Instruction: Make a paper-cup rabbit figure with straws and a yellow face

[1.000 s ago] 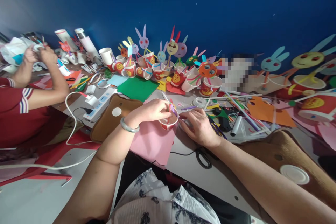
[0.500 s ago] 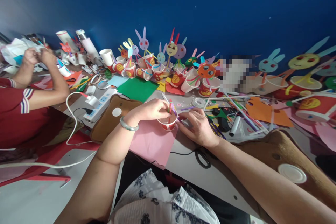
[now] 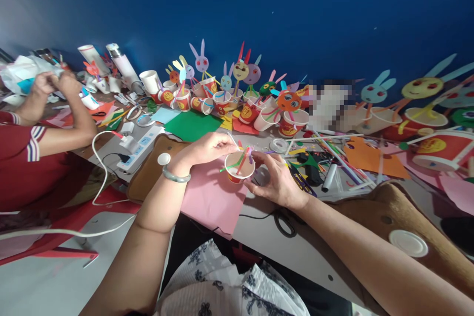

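A small red and white paper cup (image 3: 239, 168) with several coloured paper strips in it is held above a pink paper sheet (image 3: 213, 197). My left hand (image 3: 207, 150), with a pale bangle on the wrist, pinches the cup's far rim by the strips. My right hand (image 3: 276, 180) cups the right side of the cup, fingers curled round it. Black scissors (image 3: 283, 222) lie on the table under my right wrist.
A row of paper-cup rabbits (image 3: 237, 91) stands along the blue wall. Green paper (image 3: 192, 125), orange paper (image 3: 365, 155), straws, a marker (image 3: 328, 177) and a tape roll (image 3: 278, 145) litter the table. A brown pouch (image 3: 151, 168) and power strip (image 3: 138, 150) lie left. A person in red (image 3: 33, 153) works at far left.
The cup has been lifted off the table and tipped toward me. My right hand left the table and closed round the cup's side. The strips now show inside it.
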